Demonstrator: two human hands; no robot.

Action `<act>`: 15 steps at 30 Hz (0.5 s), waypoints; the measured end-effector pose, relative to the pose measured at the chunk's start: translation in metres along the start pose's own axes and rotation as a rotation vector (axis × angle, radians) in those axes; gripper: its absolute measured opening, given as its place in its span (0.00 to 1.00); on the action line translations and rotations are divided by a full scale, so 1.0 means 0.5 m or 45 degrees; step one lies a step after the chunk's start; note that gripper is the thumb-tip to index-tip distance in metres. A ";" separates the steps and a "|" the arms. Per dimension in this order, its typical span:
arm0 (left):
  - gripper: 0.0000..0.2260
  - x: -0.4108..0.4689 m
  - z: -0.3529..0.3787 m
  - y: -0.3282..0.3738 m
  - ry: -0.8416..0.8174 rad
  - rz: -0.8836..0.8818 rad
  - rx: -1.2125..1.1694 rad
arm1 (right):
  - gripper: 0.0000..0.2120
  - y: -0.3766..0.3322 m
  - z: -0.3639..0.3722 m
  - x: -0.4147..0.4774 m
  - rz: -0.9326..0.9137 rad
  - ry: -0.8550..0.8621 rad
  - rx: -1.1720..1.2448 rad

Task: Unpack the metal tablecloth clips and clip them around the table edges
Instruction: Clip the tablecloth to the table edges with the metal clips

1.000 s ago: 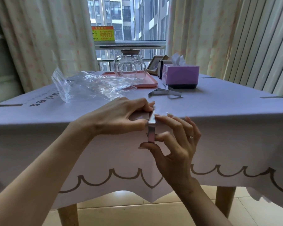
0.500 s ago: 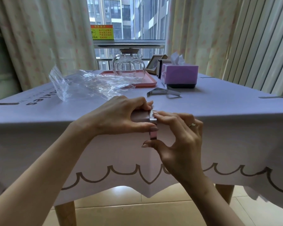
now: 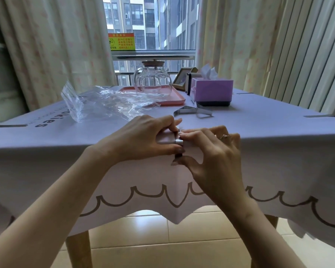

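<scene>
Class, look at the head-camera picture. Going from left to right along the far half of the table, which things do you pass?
Clear plastic bag → glass teapot → picture frame → purple tissue box. The pink tray and the loose clips overlap others, so they are left out.

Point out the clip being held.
The clip at the near table edge, held by left hand and right hand; loose clips lie by the tissue box.

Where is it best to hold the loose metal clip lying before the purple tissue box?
Likely pinch the loose metal clip at its raised bend, from above on the near side: the bend stands off the cloth, and the purple tissue box crowds the far side.
</scene>
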State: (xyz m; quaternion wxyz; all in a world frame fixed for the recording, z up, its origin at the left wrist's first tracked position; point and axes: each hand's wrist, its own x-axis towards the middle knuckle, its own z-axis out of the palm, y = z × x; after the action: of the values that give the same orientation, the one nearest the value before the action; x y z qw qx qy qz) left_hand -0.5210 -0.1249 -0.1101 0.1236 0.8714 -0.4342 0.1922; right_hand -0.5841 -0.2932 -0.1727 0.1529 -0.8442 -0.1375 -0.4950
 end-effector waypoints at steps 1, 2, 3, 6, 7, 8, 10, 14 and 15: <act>0.25 0.000 -0.001 0.000 0.003 -0.001 0.004 | 0.15 0.003 -0.001 0.003 0.007 0.008 0.015; 0.24 0.000 -0.001 0.000 0.010 -0.002 0.006 | 0.13 0.005 0.000 0.005 0.016 0.022 0.039; 0.22 0.000 0.000 0.000 0.019 -0.006 0.003 | 0.12 0.006 0.001 0.007 0.025 0.038 0.070; 0.21 0.002 0.004 0.001 0.048 0.000 0.008 | 0.10 0.005 0.008 0.011 0.028 0.061 0.137; 0.22 0.003 0.006 0.001 0.050 0.000 0.012 | 0.11 0.005 0.010 0.012 0.028 0.061 0.143; 0.22 0.003 0.007 0.001 0.056 0.001 0.008 | 0.12 0.006 0.011 0.014 0.027 0.060 0.146; 0.23 0.003 0.009 -0.003 0.073 0.011 0.004 | 0.13 0.011 0.014 0.015 0.014 0.069 0.146; 0.22 0.002 0.009 -0.004 0.073 0.045 0.022 | 0.12 0.009 0.011 0.014 0.007 0.012 0.130; 0.23 0.002 0.009 -0.005 0.071 0.049 0.031 | 0.12 0.010 0.004 0.018 -0.003 -0.029 0.105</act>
State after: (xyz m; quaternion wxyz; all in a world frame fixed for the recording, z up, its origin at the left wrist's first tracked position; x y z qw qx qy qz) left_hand -0.5173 -0.1257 -0.1136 0.1215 0.8585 -0.4450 0.2240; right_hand -0.5765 -0.2961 -0.1663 0.1855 -0.8425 -0.1607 -0.4795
